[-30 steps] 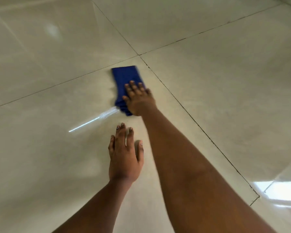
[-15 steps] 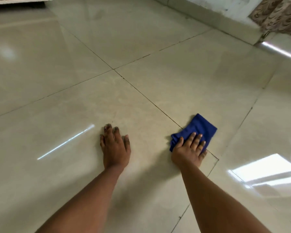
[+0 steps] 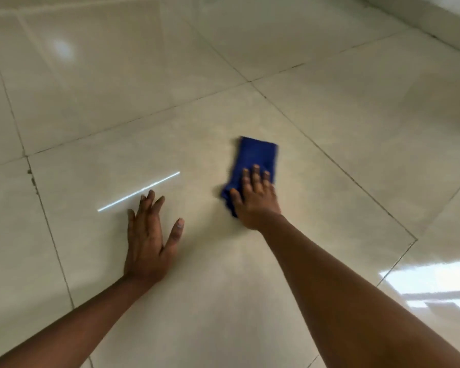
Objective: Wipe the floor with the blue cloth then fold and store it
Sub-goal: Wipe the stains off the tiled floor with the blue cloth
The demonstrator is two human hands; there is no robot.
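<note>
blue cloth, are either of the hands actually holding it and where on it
Neither grips it. The right hand presses flat on the near end of the blue cloth, fingers straight. The left hand rests flat on the floor.

Two bare forearms, no sleeves, left hand and right hand uncovered — short trimmed nails on the fingers, thumbnail visible on left.
</note>
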